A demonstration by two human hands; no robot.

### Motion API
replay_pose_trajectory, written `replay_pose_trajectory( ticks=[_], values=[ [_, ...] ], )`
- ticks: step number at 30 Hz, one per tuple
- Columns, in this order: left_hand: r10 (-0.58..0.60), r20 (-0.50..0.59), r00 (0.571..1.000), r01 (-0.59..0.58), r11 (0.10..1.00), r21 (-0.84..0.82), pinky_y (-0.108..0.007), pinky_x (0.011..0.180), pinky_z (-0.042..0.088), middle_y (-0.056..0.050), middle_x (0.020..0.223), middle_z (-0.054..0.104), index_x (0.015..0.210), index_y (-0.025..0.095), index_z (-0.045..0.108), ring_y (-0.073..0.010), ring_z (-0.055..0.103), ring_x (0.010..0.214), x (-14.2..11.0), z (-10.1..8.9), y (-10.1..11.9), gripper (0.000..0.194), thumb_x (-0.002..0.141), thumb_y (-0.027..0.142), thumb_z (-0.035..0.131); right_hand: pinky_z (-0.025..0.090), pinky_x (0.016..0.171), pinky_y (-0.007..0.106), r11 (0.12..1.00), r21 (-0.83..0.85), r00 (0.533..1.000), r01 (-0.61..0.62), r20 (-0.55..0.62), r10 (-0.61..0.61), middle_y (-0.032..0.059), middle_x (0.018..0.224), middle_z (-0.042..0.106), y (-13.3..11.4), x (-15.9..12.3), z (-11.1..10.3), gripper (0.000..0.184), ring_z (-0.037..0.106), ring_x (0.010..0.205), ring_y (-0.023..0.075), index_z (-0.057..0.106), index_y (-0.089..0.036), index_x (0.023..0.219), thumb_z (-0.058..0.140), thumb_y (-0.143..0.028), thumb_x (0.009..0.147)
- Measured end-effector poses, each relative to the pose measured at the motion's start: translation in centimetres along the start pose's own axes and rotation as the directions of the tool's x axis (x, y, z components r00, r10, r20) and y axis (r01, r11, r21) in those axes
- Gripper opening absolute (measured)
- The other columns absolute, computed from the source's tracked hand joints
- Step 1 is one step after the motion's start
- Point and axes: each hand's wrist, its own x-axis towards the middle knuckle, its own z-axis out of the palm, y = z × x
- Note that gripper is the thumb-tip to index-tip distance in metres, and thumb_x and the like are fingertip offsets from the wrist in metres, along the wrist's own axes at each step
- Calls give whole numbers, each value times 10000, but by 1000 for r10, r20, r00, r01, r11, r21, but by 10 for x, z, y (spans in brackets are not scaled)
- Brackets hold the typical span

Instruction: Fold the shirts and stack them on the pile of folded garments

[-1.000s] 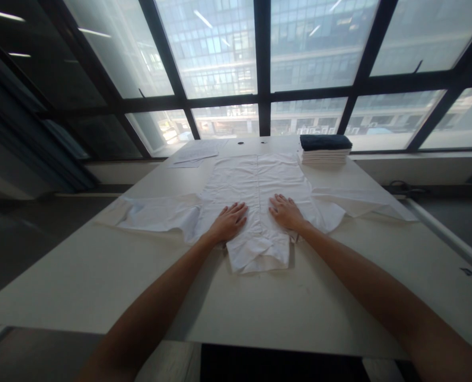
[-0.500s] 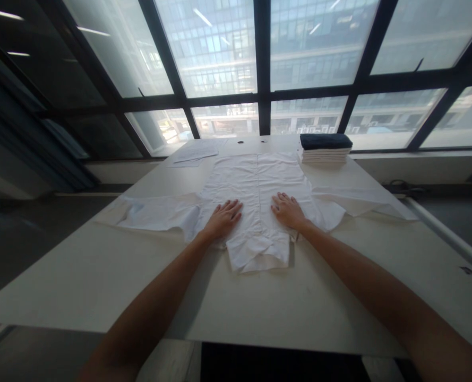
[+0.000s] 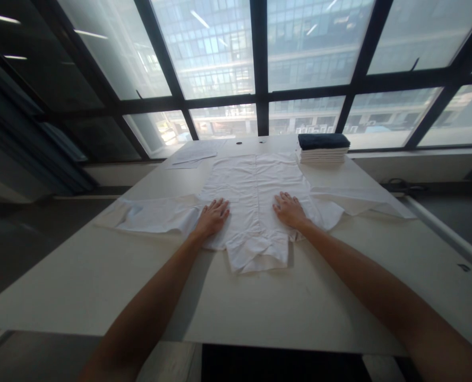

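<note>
A white long-sleeved shirt [image 3: 241, 183] lies spread on the white table, its collar [image 3: 257, 254] toward me and its sleeves stretched out to both sides. Creases run across the body, and a seam or placket goes down the middle. My left hand [image 3: 213, 217] rests flat on the left part of the shirt near the shoulder, fingers extended. On the right part, my right hand [image 3: 289, 209] lies palm down with its fingers stretched out. Neither hand grips the fabric.
A stack of folded white cloths [image 3: 323, 155] with a dark folded cloth [image 3: 324, 140] on top stands at the table's far right. Sheets of paper [image 3: 191, 155] lie at the far left. Large windows rise behind the white table [image 3: 100, 281].
My left hand has slid left across the shirt, away from the middle. My right hand has barely moved. The shirt keeps its place.
</note>
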Motion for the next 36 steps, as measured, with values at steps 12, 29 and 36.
replay_pose_trajectory(
  ticks=[12,29,36],
  values=[
    [-4,12,1000,5,1000,-16,-577,1246,213,-84,1698,288,1601,266,384,-304,214,1579,0,-1,0,575,1091,492,248,240,1232,495,1000,-5,1000,4,-12,-4,152,1658,368,1,1,1,551,308,1533,288,473,-144,1538,362,-382,1054],
    [0,8,1000,0,1000,9,-562,1251,214,-87,1696,290,1603,243,385,-305,217,1578,1,1,-1,577,1091,479,262,237,1234,490,1000,-8,1000,4,-7,-4,158,1654,374,0,0,0,543,310,1532,291,477,-135,1531,362,-371,1056],
    [1,-3,1000,-1,1000,21,-560,1248,222,-83,1693,301,1602,254,386,-296,226,1576,0,1,-1,567,1097,478,255,225,1238,478,1000,-20,1000,-3,6,3,152,1662,362,0,1,0,550,291,1540,277,451,-138,1549,355,-381,1065]
  ],
)
